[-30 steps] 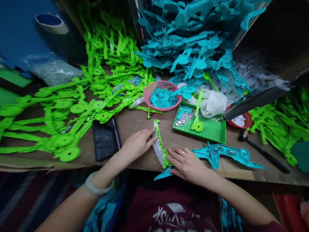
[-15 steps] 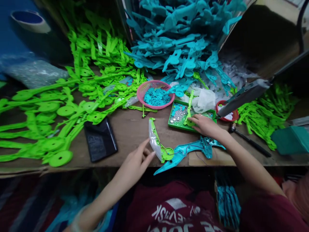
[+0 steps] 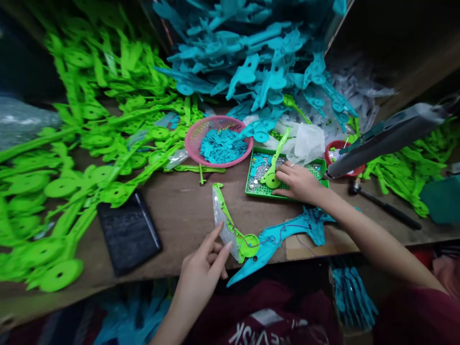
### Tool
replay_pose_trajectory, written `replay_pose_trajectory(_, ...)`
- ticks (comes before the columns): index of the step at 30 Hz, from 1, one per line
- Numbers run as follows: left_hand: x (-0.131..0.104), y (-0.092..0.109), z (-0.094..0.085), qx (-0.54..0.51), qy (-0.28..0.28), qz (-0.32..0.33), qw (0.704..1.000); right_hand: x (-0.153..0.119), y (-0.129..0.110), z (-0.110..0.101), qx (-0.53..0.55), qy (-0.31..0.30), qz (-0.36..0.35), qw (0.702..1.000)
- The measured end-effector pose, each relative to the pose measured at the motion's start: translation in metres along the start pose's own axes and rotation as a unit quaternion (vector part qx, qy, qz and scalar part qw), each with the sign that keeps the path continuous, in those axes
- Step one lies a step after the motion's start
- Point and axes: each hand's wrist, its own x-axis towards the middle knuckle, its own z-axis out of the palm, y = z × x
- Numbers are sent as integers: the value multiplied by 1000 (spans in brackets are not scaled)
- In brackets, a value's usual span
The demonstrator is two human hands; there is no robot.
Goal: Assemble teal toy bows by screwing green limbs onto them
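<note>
My left hand (image 3: pixel 204 263) holds the edge of a curved lime-green plastic part with its thumb and index finger. A translucent whitish strip (image 3: pixel 225 235) runs along that side. The part's round green end (image 3: pixel 248 245) lies against a long turquoise plastic part (image 3: pixel 275 238), and a thin dark wire passes across both. My right hand (image 3: pixel 300 182) reaches into a shallow green tray (image 3: pixel 264 192) of small metal pieces and turquoise bits. Its curled fingers touch the disc end of another lime-green part (image 3: pixel 273 179) lying there; whatever the fingertips hold is hidden.
A pink basket (image 3: pixel 190 146) of turquoise bits stands behind. Green parts (image 3: pixel 82 191) cover the left side, and turquoise parts (image 3: pixel 247 52) are heaped at the back. A black phone (image 3: pixel 131 235), a hammer (image 3: pixel 384 207), a red bowl (image 3: pixel 328 155) and a grey arm-like bar (image 3: pixel 384 136) are around.
My view has tilted and come closer. My right hand's fingers have shifted within the tray, and the green part there lies slightly further left. My left hand stays at the curved part.
</note>
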Motion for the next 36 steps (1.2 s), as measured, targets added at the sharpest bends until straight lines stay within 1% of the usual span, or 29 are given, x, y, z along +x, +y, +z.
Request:
replay_pose_trajectory(2, -2, 1, 0, 20, 4, 1, 1000, 3, -3, 1, -6, -5, 10, 1000)
replay_pose_trajectory(5, -4, 2, 1, 19, 5, -9, 1000, 5, -8, 0, 2, 5, 29, 1000)
replay_pose_trajectory(8, -5, 5, 2, -4, 7, -42, 999, 9, -10, -2, 15, 12, 58, 998)
replay_pose_trajectory(12, -3, 10, 3, -53, 0, -89, 995, 13, -6, -4, 26, -17, 92, 995)
replay_pose_trajectory(14, -2, 12, 4, -73, -3, -95, 993, 8, -8, -13, 43, -12, 122, 992)
replay_pose_trajectory(16, 0, 12, 4, -88, -8, -90, 992, -1, -19, -30, 65, 28, 154, 985)
replay_pose_trajectory(17, 0, 11, 4, -97, -11, -87, 991, -8, -29, -40, 83, 59, 155, 983)
replay_pose_trajectory(18, 1, 11, 4, -108, -11, -84, 991, -14, -42, -50, 109, 87, 141, 980)
replay_pose_trajectory(19, 1, 10, 4, -122, -11, -81, 989, -21, -58, -58, 140, 109, 111, 978)
replay_pose_trajectory(20, 2, 10, 4, -138, -11, -80, 987, -27, -75, -64, 183, 115, 55, 975)
replay_pose_trajectory(21, 3, 10, 4, -152, -10, -79, 985, -32, -92, -65, 220, 98, 5, 971)
replay_pose_trajectory(22, 4, 11, 4, -165, -9, -79, 983, -36, -108, -64, 235, 80, -32, 968)
replay_pose_trajectory(23, 5, 11, 4, -176, -8, -80, 981, -38, -121, -59, 240, 69, -55, 967)
replay_pose_trajectory(25, 6, 11, 4, -187, -8, -81, 979, -38, -138, -44, 225, 61, -64, 970)
replay_pose_trajectory(27, 7, 11, 5, -198, -7, -80, 977, -35, -144, -31, 220, 55, -61, 972)
replay_pose_trajectory(29, 8, 11, 6, -217, -9, -75, 973, -31, -142, -25, 228, 37, -68, 971)
replay_pose_trajectory(32, 8, 13, 6, -246, -9, -69, 967, -27, -137, -28, 229, 12, -79, 970)
replay_pose_trajectory(36, 8, 17, 4, -247, -8, -72, 966, -28, -135, -37, 219, -11, -78, 973)
